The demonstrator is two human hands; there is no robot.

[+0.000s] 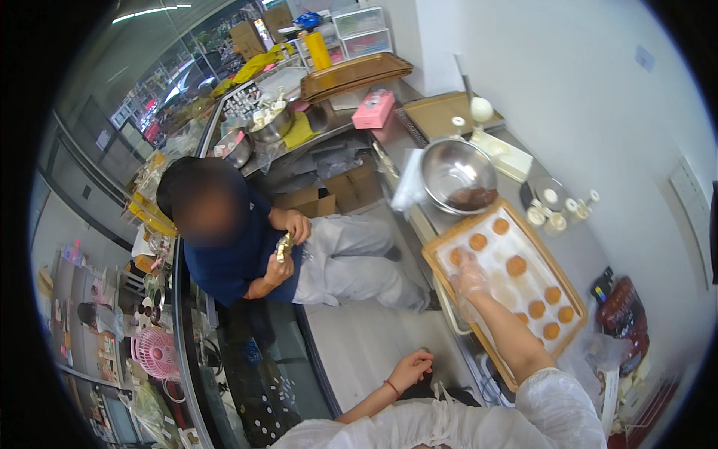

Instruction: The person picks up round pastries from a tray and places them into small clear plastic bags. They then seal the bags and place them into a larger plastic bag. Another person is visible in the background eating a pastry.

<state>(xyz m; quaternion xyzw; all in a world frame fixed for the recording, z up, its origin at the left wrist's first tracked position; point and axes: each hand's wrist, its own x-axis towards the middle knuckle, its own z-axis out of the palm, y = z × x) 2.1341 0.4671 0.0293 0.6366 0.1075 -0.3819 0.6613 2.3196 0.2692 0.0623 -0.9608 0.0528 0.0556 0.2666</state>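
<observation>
My right hand (470, 276), in a clear plastic glove, reaches over a baking tray (579, 316) with a golden-brown rim and a white paper liner. Its fingertips are at an orange-brown round of dough or pastry (456, 257) near the left edge; blur hides whether they grip it. Several similar rounds lie spaced out on the liner, among them a larger one (516, 265) near the middle. My bare left hand (412, 367), a red cord at its wrist, hangs before my body, fingers loosely curled, with nothing seen in it.
A steel bowl (459, 175) holding a brown mass stands behind the tray. White plunger moulds (555, 221) and a white scale-like box (505, 154) are on the steel counter (583, 252). At left another person (224, 241) holds a gold wrapper (284, 247).
</observation>
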